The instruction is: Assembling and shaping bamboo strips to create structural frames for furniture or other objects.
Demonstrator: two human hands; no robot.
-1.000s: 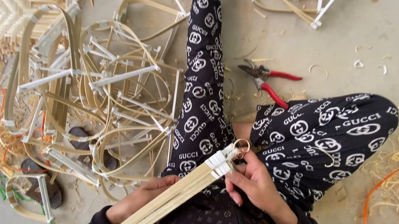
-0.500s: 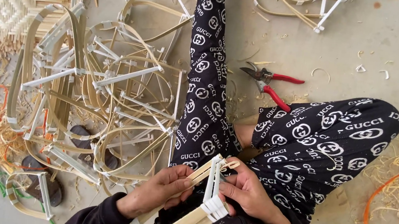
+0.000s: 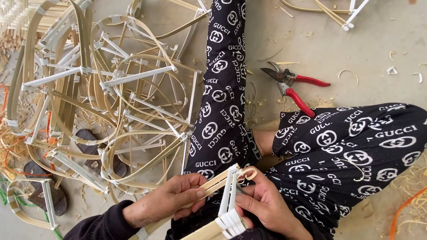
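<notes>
Bamboo strips (image 3: 205, 226) now lower, between both hands' grip.

A single camera sits on the person's head and looks almost straight down, close over the lap. The fingers (image 3: 195, 192) of both hands fill the lower middle of the view, very near the lens. Beyond the fingers the concrete floor (image 3: 382, 42) runs to the top edge, farther off. No second view shares the scene.

No packages, labels, signs or screens.
</notes>
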